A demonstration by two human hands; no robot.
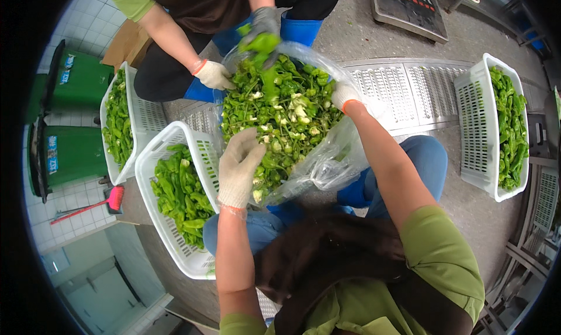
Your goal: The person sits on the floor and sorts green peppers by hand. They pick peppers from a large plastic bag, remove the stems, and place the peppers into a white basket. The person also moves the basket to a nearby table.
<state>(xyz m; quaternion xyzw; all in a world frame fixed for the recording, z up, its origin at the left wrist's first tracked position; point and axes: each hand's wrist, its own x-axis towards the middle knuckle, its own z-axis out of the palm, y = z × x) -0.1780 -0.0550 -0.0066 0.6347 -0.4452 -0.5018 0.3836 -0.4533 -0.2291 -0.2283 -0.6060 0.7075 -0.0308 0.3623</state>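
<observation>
My left hand, in a cream knit glove, hovers at the near left edge of a heap of pepper stems and cores, its fingers apart with nothing visible between them. The heap, mixed with green pepper pieces, lies in a clear plastic bag with a knotted or bunched part facing me. At the bag's right rim is my right hand, also gloved; its fingers are partly hidden, so its grip cannot be told. Left of my left hand, a white basket holds long green peppers.
Opposite, a co-worker's gloved hands are at the bag, one with blurred green pieces. Another pepper basket stands left, one more right. A metal drain grate, platform scale, green bins and a pink broom surround us.
</observation>
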